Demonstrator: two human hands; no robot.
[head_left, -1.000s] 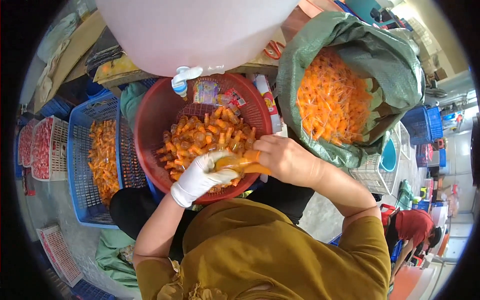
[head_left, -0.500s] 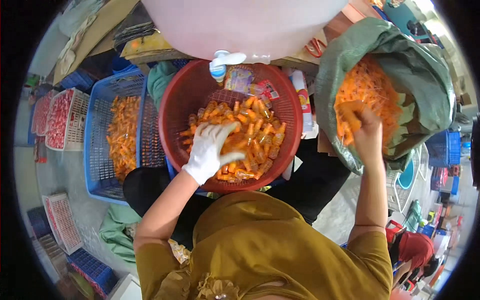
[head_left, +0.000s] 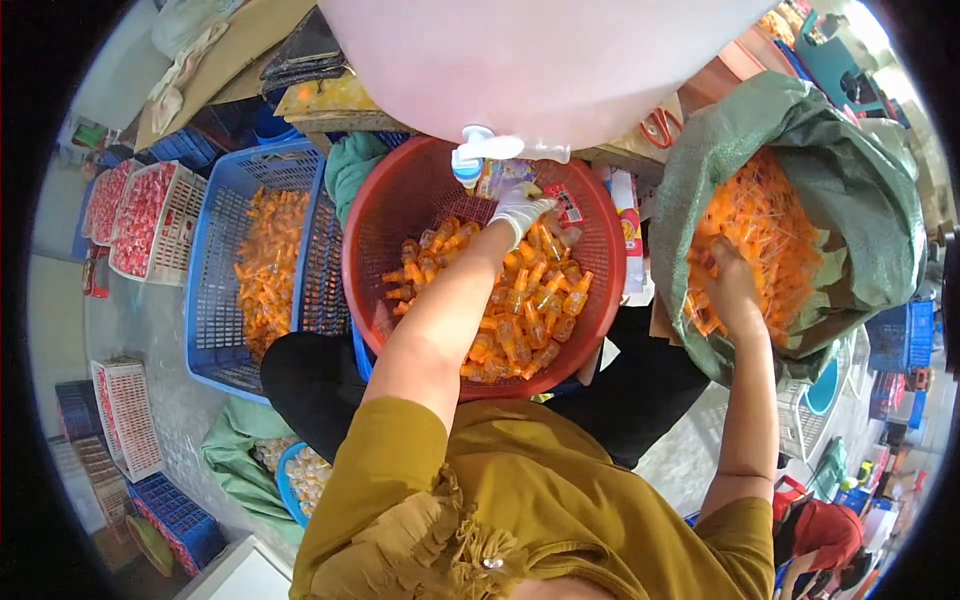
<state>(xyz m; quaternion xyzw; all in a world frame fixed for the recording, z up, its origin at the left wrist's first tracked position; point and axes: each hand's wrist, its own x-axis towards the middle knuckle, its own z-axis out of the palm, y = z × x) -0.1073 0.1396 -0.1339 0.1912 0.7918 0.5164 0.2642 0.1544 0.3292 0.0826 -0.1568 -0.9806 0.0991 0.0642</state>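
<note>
Hands in two heaps of small orange bottles

The gloved left hand reaches across the red mesh basket of glossy bottles, fingers half curled, grip unclear; the bare right hand digs into the green woven sack, fingers buried; blue crate on grey floor

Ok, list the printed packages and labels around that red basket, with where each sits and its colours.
Flat colourful printed packet: basket's far rim, under the white tap, beside the gloved left hand.
Small red label: just right of that hand.
Tall white-and-red printed carton: between the red basket and the green sack.
</note>
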